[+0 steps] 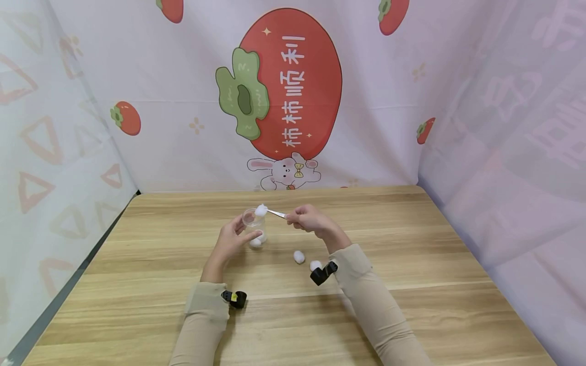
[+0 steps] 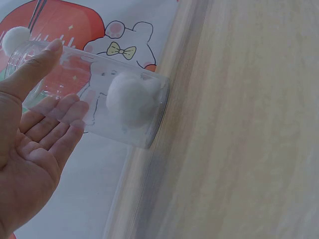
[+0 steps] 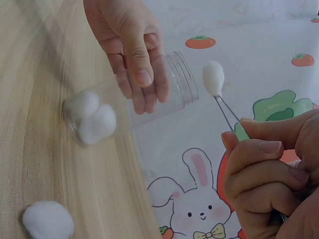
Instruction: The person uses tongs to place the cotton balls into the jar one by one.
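Observation:
A clear plastic jar (image 1: 254, 226) stands upright on the table, its open mouth at the top. My left hand (image 1: 232, 238) holds it from the left side, thumb and fingers around the wall. Several white cotton balls (image 3: 97, 119) lie at the bottom of the jar, seen in the right wrist view. My right hand (image 1: 313, 219) grips metal tweezers (image 1: 276, 213), whose tips pinch a cotton ball (image 3: 214, 78). That ball hangs just above the jar's mouth, apart from the rim in the right wrist view.
Two loose cotton balls, one nearer the jar (image 1: 299, 256) and one by the right wrist camera (image 1: 316, 265), lie on the wooden table (image 1: 284, 325). A printed cloth backdrop (image 1: 366, 127) rises behind the table's far edge, with cloth at both sides.

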Demonstrator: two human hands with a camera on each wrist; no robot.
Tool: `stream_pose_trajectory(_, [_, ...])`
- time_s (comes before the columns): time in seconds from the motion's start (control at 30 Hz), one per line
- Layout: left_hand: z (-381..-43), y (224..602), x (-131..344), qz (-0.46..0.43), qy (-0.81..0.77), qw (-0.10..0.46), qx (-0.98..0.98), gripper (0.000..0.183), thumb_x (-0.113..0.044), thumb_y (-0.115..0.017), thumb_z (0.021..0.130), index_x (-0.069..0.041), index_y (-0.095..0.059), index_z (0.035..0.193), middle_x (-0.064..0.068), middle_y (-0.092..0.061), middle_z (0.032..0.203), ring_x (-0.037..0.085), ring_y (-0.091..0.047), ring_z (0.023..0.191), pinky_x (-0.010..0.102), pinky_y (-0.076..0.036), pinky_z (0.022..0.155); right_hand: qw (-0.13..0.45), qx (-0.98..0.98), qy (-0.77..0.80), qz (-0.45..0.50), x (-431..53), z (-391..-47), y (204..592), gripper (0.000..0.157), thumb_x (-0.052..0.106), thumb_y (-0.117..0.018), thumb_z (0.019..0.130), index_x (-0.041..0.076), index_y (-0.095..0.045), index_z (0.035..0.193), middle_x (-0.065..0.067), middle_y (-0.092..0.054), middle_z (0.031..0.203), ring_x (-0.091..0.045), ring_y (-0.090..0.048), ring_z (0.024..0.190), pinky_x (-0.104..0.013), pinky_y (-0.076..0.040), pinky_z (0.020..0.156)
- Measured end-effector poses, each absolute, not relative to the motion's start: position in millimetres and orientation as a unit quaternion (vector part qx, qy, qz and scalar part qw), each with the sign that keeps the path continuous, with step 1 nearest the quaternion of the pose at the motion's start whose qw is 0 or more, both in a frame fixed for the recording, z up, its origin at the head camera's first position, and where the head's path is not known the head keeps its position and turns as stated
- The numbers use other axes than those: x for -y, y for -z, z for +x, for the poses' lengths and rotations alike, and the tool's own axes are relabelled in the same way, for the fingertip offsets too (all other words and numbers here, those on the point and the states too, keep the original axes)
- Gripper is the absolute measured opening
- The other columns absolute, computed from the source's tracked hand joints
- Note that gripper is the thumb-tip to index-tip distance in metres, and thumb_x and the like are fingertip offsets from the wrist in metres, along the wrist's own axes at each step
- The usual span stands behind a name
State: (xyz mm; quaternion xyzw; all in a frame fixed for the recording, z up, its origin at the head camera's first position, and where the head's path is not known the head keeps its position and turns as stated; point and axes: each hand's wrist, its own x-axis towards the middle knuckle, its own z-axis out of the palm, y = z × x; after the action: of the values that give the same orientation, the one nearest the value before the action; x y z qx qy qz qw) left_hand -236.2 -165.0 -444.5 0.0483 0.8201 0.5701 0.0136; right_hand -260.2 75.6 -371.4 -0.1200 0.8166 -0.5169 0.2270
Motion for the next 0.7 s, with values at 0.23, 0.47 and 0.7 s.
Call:
stream_pose_trajectory(0.23, [-235.2,438.6,162.1,0.041,-0.572,0.026,-0.819,0.075,-0.014,-0.074,0.084,0.001,-0.036,0.146,0.024,-0.039,0.151,0.036,-0.038,0.142,0.042,-0.032,0.122,0.235,-0.813,0.519,-0.122,-70.3,-261.6,374.8,0.023,0.017,-0.052,0.098,0.004,-0.059,0.08,0.005,-0.04,0.056,-0.005,-0.028,0.048,-0.016,-0.02,0.044])
stream_pose_trajectory(0.47, [-237.0,445.1,165.6,0.05,-0.573,0.017,-0.818,0.077,-0.022,-0.077,0.082,-0.002,-0.038,0.146,0.022,-0.042,0.15,0.035,-0.04,0.142,0.042,-0.034,0.122,0.238,-0.814,0.516,-0.122,-66.3,-261.5,377.0,0.023,0.016,-0.052,0.097,-0.005,-0.058,0.088,0.006,-0.039,0.055,-0.004,-0.027,0.047,-0.015,-0.019,0.043])
stream_pose_trajectory(0.7, [-238.6,447.5,166.0,0.054,-0.573,0.009,-0.818,0.079,-0.026,-0.078,0.08,-0.003,-0.04,0.145,0.021,-0.044,0.15,0.035,-0.042,0.14,0.042,-0.036,0.121,0.24,-0.816,0.513,-0.119,-64.4,-260.5,376.0,0.027,0.015,-0.052,0.097,-0.012,-0.057,0.097,0.006,-0.038,0.054,-0.005,-0.026,0.047,-0.016,-0.019,0.044])
